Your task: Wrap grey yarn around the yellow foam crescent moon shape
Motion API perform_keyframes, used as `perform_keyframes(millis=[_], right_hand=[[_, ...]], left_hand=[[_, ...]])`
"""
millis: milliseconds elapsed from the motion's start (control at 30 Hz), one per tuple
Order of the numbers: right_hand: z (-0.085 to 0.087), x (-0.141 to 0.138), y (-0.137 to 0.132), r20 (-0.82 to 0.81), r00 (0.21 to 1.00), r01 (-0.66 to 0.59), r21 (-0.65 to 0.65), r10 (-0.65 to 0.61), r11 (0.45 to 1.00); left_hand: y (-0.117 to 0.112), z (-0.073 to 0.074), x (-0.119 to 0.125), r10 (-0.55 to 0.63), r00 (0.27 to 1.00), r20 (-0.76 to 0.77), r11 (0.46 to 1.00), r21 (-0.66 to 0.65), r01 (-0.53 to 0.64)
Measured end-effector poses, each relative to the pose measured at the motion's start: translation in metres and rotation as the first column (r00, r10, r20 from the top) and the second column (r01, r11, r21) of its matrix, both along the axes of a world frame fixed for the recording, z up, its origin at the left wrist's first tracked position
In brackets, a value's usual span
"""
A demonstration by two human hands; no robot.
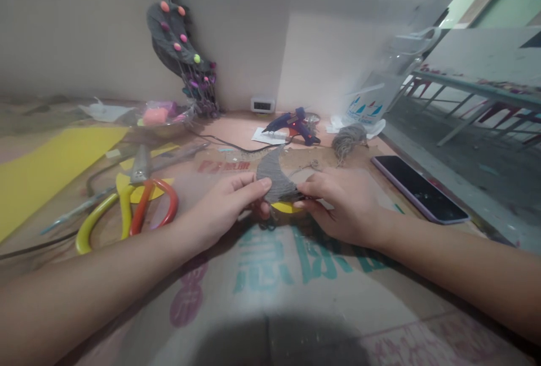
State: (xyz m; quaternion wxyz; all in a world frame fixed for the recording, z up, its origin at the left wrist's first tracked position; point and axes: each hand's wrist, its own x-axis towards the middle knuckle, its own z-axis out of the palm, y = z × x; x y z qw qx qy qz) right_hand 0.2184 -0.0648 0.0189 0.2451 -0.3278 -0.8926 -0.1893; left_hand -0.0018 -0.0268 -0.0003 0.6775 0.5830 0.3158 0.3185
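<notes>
Between my hands is a crescent moon shape (275, 173), wound with grey yarn over most of its length; a bare yellow part shows at its lower edge. My left hand (236, 200) pinches its left side, thumb on top. My right hand (338, 200) closes on the lower right end, thumb and forefinger pressed together there. A thin grey strand runs beyond the right fingers toward a loose bundle of grey yarn (349, 142) at the back. The undersides of both grips are hidden.
Scissors with yellow and red handles (147, 202) lie left. A blue glue gun (291, 125) rests at the back near a small digital clock (262, 105). A phone (418, 188) lies right, before a plastic jug (372, 96). A grey crescent decoration with pompoms (171, 45) leans against the wall.
</notes>
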Motion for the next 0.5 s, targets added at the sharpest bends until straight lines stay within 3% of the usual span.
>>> perform_keyframes(millis=[500], right_hand=[[0.0017, -0.0043, 0.0003, 0.011, 1.0, -0.022, 0.074, 0.021, 0.997]], left_hand=[[0.0021, -0.0028, 0.0002, -0.026, 0.999, 0.027, 0.999, -0.044, 0.027]])
